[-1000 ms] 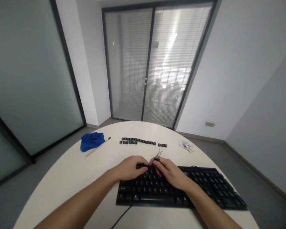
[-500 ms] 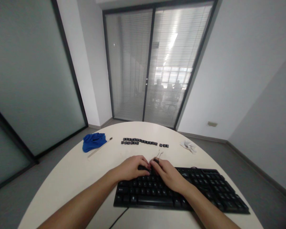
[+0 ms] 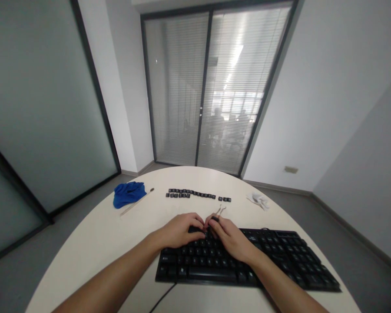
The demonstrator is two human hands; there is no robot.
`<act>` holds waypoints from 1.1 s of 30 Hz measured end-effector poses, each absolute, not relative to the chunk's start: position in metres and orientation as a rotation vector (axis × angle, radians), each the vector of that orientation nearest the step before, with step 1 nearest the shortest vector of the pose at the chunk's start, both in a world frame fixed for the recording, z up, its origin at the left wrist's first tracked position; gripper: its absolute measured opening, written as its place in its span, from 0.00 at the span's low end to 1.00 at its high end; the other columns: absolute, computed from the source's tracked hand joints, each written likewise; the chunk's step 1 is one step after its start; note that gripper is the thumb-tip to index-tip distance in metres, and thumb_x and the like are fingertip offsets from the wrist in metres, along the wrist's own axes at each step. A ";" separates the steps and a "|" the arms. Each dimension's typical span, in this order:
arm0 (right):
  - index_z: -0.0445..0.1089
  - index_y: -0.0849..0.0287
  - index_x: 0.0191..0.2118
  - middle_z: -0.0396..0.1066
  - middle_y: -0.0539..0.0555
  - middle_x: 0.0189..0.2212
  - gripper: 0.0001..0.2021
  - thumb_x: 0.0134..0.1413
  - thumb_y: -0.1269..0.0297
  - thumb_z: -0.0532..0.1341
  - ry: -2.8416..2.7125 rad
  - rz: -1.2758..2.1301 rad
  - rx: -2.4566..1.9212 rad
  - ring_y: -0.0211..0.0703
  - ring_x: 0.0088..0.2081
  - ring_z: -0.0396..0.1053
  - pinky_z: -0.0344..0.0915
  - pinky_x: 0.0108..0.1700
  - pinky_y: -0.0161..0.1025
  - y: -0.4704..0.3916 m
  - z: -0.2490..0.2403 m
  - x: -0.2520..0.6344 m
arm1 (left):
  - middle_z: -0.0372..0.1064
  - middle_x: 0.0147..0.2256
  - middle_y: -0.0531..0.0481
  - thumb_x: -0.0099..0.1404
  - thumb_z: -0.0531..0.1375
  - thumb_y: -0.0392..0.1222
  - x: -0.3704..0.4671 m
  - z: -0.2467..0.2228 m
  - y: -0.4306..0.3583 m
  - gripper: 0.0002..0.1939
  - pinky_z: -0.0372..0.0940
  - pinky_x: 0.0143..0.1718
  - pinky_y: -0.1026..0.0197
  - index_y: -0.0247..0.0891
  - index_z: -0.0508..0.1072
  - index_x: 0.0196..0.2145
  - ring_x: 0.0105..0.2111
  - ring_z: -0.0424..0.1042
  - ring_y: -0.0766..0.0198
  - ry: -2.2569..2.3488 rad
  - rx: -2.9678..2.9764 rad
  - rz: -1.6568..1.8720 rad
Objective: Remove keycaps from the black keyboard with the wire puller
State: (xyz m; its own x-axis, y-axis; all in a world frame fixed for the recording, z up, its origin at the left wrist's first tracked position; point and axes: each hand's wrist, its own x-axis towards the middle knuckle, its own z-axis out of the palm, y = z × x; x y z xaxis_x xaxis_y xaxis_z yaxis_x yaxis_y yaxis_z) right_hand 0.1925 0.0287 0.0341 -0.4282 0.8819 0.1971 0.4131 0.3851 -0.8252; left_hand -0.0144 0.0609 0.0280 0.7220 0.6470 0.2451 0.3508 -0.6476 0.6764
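A black keyboard (image 3: 211, 274) lies on the pale round table, partly covered by my hands and forearms. My left hand (image 3: 185, 229) rests over its upper left part, fingers curled and thumb drawn in; what its fingertips hold, if anything, is hidden. Right beside it, my right hand (image 3: 228, 234) is closed on a wire keycap puller (image 3: 220, 210) with a black handle, its two hooked wire ends pointing away from me. The fingertips of both hands meet near the keyboard's top edge. Beyond them, loose black keycaps (image 3: 203, 194) lie in rows.
A blue cloth (image 3: 129, 194) lies at the table's left, with a thin brush (image 3: 137, 202) beside it. Crumpled white material (image 3: 260, 201) sits at the right. The keyboard's cable (image 3: 163, 297) runs off toward me. A glass partition with blinds (image 3: 179, 100) stands behind the table.
My right hand has tilted slightly, and the puller's wire ends have shifted a little to the right. My left hand stays in nearly the same place; the keycap rows look unchanged.
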 end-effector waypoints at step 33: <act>0.70 0.59 0.35 0.66 0.50 0.26 0.21 0.65 0.49 0.48 -1.978 0.950 -1.101 0.39 0.28 0.63 0.61 0.32 0.36 0.032 0.029 0.194 | 0.71 0.43 0.46 0.70 0.50 0.42 -0.013 0.034 0.051 0.13 0.63 0.47 0.57 0.42 0.71 0.47 0.44 0.69 0.57 0.992 2.476 0.541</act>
State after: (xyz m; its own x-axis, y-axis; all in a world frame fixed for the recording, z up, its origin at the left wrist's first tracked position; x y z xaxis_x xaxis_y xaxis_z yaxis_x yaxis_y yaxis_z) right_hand 0.1937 0.0323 0.0292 -0.4164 0.8863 0.2028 0.3955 0.3774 -0.8374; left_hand -0.0126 0.0506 0.0343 0.6701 0.7155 0.1973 0.5536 -0.6589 0.5093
